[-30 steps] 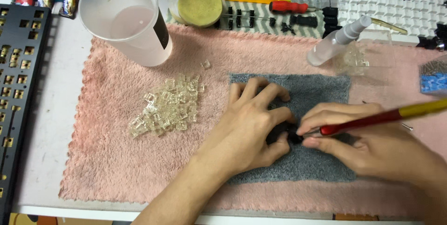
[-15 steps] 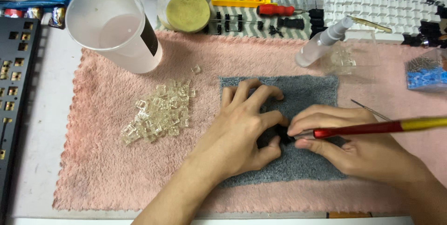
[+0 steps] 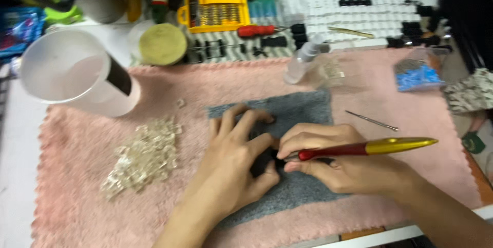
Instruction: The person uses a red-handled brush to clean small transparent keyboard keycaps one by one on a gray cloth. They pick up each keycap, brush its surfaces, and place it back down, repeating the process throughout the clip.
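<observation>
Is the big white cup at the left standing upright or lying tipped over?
Tipped. The white cup lies on its side at the pink towel's corner, its open mouth facing the camera and nothing visible inside.

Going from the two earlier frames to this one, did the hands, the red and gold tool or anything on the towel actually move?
Hardly anything. The view has shifted, so everything sits lower in the picture. The left hand still presses a small dark part on the grey mat, and the right hand still holds the red and gold tool to it. The clear pieces, white cup and pink towel lie as before.
</observation>
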